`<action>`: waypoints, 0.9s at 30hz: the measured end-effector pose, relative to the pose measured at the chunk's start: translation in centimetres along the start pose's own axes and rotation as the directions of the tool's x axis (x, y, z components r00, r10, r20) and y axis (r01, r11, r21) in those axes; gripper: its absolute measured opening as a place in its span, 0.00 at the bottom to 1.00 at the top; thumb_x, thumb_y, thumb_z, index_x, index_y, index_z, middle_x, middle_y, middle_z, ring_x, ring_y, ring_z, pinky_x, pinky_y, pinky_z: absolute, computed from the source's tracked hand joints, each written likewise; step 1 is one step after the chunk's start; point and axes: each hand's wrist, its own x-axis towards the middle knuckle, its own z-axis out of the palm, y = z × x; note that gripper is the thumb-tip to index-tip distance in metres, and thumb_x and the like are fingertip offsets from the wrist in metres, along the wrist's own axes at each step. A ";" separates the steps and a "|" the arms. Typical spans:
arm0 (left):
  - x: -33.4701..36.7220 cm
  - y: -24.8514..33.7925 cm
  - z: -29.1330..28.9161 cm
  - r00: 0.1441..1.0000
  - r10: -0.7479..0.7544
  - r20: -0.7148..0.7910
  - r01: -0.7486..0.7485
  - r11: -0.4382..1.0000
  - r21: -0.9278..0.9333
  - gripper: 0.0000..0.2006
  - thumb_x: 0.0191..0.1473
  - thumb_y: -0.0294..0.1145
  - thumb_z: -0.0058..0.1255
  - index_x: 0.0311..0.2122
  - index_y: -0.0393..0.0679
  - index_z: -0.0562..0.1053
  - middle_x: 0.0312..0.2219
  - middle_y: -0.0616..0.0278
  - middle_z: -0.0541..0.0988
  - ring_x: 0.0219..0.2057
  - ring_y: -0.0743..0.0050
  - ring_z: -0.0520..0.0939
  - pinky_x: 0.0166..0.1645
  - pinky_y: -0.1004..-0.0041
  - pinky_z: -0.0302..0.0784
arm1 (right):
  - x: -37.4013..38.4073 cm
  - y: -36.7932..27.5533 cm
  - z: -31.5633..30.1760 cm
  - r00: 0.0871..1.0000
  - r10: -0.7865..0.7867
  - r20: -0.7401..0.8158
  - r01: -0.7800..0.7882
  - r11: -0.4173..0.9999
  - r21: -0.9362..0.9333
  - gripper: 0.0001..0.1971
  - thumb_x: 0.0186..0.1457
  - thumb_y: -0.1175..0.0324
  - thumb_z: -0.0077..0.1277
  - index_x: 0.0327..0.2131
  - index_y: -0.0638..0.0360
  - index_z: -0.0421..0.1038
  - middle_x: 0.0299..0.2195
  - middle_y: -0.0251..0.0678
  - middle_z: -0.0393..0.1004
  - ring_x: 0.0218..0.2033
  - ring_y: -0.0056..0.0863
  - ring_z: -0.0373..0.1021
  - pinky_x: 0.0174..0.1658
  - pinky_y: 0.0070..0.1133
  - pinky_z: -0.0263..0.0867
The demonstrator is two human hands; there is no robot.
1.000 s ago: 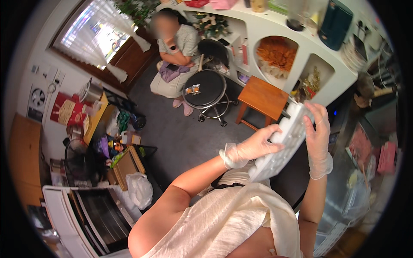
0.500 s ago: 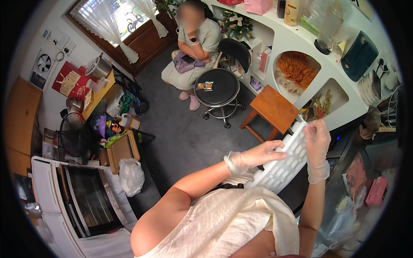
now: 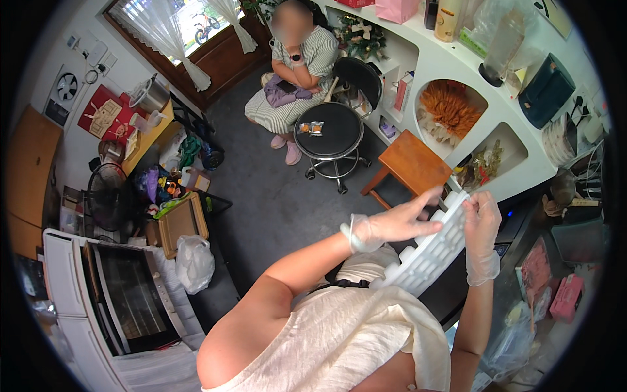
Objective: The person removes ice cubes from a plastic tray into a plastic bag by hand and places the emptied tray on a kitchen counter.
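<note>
Grey floor (image 3: 274,189) is stretching far left; right hand (image 3: 482,215) is pinching a white tray (image 3: 436,253), left hand (image 3: 400,223) standing wide alongside.

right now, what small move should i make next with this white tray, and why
I'd probably close your left hand on the left edge of the white molded tray: that hand is spread open there, while your right hand pinches the upper corner. The tray is held at a slant, so a second grip would likely steady it.
</note>
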 end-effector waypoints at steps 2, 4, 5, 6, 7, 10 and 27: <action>1.6 1.3 0.3 0.974 0.227 -0.027 -0.221 0.964 0.146 0.24 0.58 0.44 0.46 0.52 0.37 0.61 0.45 0.60 0.68 0.47 0.75 0.67 0.54 0.73 0.62 | 0.2 -0.6 0.0 1.000 -0.023 0.019 0.023 1.000 0.011 0.08 0.44 0.79 0.52 0.25 0.64 0.61 0.24 0.41 0.63 0.26 0.41 0.63 0.31 0.29 0.61; 3.2 2.2 0.8 0.952 0.305 0.002 -0.303 0.948 0.098 0.22 0.58 0.42 0.46 0.52 0.37 0.61 0.44 0.61 0.68 0.48 0.76 0.67 0.55 0.73 0.61 | 0.5 -1.3 -0.1 0.998 -0.042 0.044 0.041 0.999 0.023 0.08 0.44 0.81 0.51 0.25 0.64 0.61 0.23 0.41 0.62 0.26 0.42 0.63 0.30 0.29 0.61; 3.9 2.4 1.2 0.961 0.273 0.035 -0.272 0.962 -0.026 0.21 0.59 0.41 0.45 0.51 0.37 0.61 0.44 0.61 0.68 0.48 0.76 0.66 0.55 0.73 0.61 | 0.5 -1.2 -0.1 0.998 -0.053 0.038 0.052 0.999 0.013 0.08 0.43 0.82 0.50 0.25 0.64 0.60 0.23 0.41 0.62 0.26 0.42 0.62 0.30 0.29 0.60; 4.5 2.4 1.5 0.967 0.246 0.073 -0.233 0.961 -0.152 0.20 0.59 0.40 0.45 0.51 0.38 0.62 0.43 0.62 0.68 0.48 0.76 0.66 0.55 0.73 0.60 | 0.4 -0.7 -0.1 0.998 -0.062 0.032 0.063 0.998 -0.002 0.08 0.43 0.83 0.49 0.25 0.64 0.60 0.23 0.42 0.61 0.25 0.42 0.61 0.30 0.29 0.60; 4.7 1.9 1.6 0.963 0.257 0.083 -0.248 0.963 -0.104 0.17 0.61 0.40 0.42 0.48 0.38 0.63 0.41 0.64 0.68 0.46 0.79 0.66 0.53 0.75 0.61 | 0.4 -0.5 -0.2 0.997 -0.073 0.027 0.073 0.997 -0.017 0.08 0.43 0.84 0.48 0.25 0.64 0.59 0.23 0.42 0.61 0.25 0.43 0.61 0.30 0.29 0.60; 4.5 1.7 2.0 0.981 0.174 0.089 -0.162 0.978 -0.132 0.15 0.61 0.42 0.40 0.44 0.39 0.65 0.38 0.67 0.68 0.43 0.81 0.66 0.51 0.76 0.62 | 0.2 -0.4 -0.9 0.998 -0.009 0.069 0.004 0.997 0.074 0.08 0.42 0.86 0.45 0.24 0.65 0.58 0.23 0.43 0.61 0.25 0.43 0.59 0.30 0.26 0.60; 4.8 0.5 2.3 0.985 0.164 0.047 -0.146 0.955 -0.259 0.15 0.63 0.42 0.37 0.39 0.40 0.67 0.34 0.69 0.69 0.38 0.85 0.66 0.46 0.79 0.64 | -3.8 7.0 -2.2 0.922 0.273 0.276 -0.356 0.878 0.321 0.09 0.43 0.78 0.56 0.24 0.64 0.64 0.23 0.28 0.62 0.25 0.17 0.60 0.31 0.16 0.59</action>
